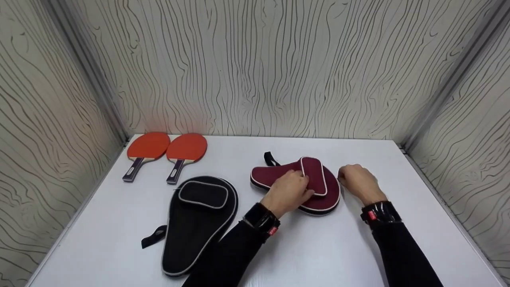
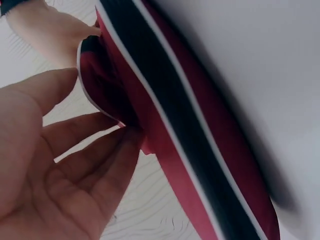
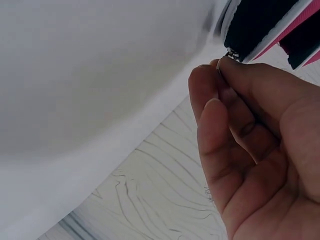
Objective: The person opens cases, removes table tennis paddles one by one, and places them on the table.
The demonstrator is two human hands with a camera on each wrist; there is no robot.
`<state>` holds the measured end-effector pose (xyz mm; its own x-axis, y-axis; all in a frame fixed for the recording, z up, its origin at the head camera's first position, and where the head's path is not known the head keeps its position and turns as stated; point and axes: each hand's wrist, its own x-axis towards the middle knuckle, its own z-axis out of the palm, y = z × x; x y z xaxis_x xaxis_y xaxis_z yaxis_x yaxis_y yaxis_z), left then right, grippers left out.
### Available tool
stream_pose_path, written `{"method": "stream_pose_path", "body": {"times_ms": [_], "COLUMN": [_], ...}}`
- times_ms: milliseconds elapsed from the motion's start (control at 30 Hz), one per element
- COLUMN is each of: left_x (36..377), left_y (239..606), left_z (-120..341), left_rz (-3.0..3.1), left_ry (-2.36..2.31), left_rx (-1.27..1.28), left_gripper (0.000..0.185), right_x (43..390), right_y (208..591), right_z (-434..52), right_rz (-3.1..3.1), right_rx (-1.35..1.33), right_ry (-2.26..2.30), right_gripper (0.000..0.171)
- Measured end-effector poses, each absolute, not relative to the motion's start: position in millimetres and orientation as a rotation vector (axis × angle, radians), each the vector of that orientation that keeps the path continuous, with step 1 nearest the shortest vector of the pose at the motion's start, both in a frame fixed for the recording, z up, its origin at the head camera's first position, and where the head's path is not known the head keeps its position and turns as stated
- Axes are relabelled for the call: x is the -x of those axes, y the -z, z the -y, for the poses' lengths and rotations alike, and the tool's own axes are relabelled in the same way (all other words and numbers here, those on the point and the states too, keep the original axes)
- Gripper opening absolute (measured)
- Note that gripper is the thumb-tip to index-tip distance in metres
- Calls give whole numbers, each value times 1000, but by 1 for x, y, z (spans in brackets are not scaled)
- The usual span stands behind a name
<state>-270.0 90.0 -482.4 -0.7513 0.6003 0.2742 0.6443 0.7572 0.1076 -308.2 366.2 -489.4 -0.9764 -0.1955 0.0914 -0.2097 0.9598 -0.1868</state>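
Observation:
A maroon table tennis paddle case [image 1: 331, 186] with white piping lies on the white table, its narrow end pointing left. My left hand [image 1: 287, 192] is over the middle of it and pinches the raised pocket [image 1: 314, 175] on its face. In the left wrist view, the thumb lies at the edge of the pocket [image 2: 102, 85] and the fingers are under its other side. At the case's rounded right end, my right hand [image 1: 359, 182] pinches a small metal zipper pull [image 3: 231, 54] between thumb and forefinger. The dark zipper side [image 3: 255, 25] of the case runs up from there.
To the left lies a black paddle case [image 1: 191, 235] with a grey-edged pocket and a side strap [image 1: 154, 237]. Two red paddles, a left one [image 1: 150, 145] and a right one [image 1: 187, 146], lie side by side at the back left. Patterned panels [image 1: 255, 71] enclose the table.

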Motion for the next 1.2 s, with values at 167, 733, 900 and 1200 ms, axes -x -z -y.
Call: {"method": "stream_pose_path", "body": {"times_ms": [167,733,900,1200], "left_x": [272,303,308,311], "left_y": [482,467,470,481], "left_z": [-90,-39,-28,-28], "left_rz": [2752,2927,2951,3011], "left_ry": [334,-3,10,69], "left_rx": [1096,1245,1214,1175], "left_gripper": [36,87,87,85], "right_x": [309,308,309,311], "right_y": [490,489,491,492], "right_z": [-376,-381,-381,-380], "right_rz": [3049,3055,3050,3070], "right_rx": [-278,-334,-319,-306], "right_ry": [-298,-339,-345,-358], "right_gripper": [11,8,8,9]}}
